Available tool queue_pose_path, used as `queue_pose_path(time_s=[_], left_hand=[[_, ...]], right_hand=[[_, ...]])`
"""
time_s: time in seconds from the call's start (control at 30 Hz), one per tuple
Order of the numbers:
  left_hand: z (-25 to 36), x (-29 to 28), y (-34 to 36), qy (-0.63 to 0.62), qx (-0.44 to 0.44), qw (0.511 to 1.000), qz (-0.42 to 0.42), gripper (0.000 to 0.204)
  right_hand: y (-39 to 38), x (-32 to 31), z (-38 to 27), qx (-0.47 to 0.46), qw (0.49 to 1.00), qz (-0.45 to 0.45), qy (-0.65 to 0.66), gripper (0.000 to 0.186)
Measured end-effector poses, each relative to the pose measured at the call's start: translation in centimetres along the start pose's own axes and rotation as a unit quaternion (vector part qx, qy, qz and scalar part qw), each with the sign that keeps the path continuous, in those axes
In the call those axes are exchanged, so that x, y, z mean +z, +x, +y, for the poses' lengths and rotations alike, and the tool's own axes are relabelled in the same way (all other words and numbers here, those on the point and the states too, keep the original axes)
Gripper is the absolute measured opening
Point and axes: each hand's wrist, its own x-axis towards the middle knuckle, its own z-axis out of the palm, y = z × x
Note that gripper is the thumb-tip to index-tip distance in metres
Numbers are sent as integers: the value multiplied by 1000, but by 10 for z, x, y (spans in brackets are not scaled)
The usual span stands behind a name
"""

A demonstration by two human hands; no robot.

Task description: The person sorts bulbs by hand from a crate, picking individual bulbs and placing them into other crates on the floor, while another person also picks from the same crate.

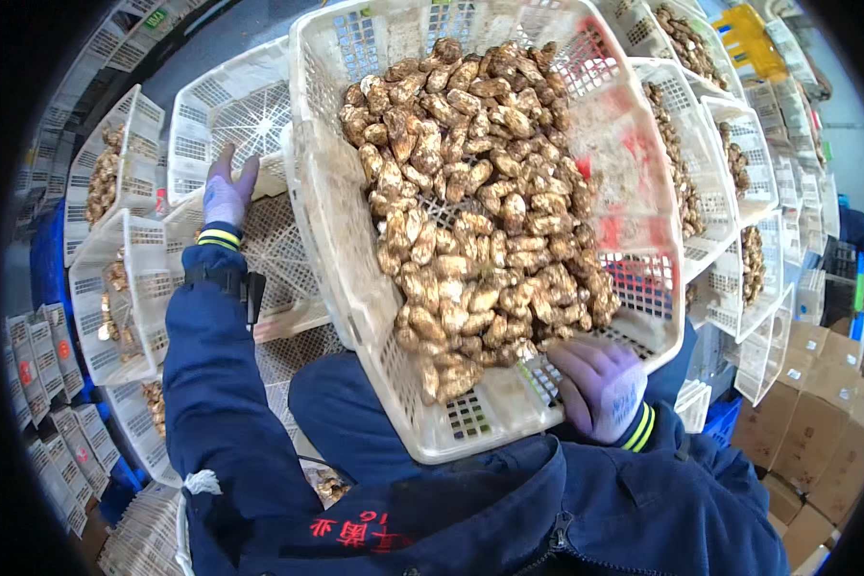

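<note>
A large white plastic crate (pixel 634 192) with red stains holds a heap of brown-stained pale mushrooms (pixel 461 221) and tilts over my lap. My right hand (pixel 600 384), in a purple glove, grips this crate at its lower right edge, fingers over the rim. At the upper left, my left hand (pixel 228 197), also gloved in purple, is spread at the edge of another white crate (pixel 211 101) whose slatted bottom shows bare. Below that hand, further crates with radial-patterned bottoms (pixel 278 259) are partly hidden by my arm and the big crate.
Mushroom crates stand in stacks at left (pixel 115 288) and right (pixel 758 163). Cardboard boxes (pixel 797 422) are piled at lower right, near a blue crate (pixel 725 418). A yellow plastic item (pixel 749 38) is at upper right, and a dark blue clothed shape (pixel 859 230) is at the far right.
</note>
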Motion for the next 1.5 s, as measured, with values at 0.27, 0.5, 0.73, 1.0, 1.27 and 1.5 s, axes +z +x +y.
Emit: queue_pose_path(time_s=[0.27,0.5,0.73,1.0,1.27,1.5], left_hand=[[129,-114,-73,-195,-12,975,-107,57],[211,-61,-205,-480,-166,843,-179,42],[197,-50,-208,-427,-116,887,-135,42],[238,-93,-320,-383,45,922,32,59],[227,-87,-247,-443,-104,891,-2,44],[224,-73,-200,-379,-117,917,-46,31]], right_hand=[[-8,-10,9,-107,976,170,86,38],[-22,-16,128,179,934,244,190,46],[-16,3,141,253,916,208,231,33],[-118,5,79,161,833,393,354,30],[-46,-11,95,251,873,308,283,30],[-2,1,119,296,897,252,210,30]])
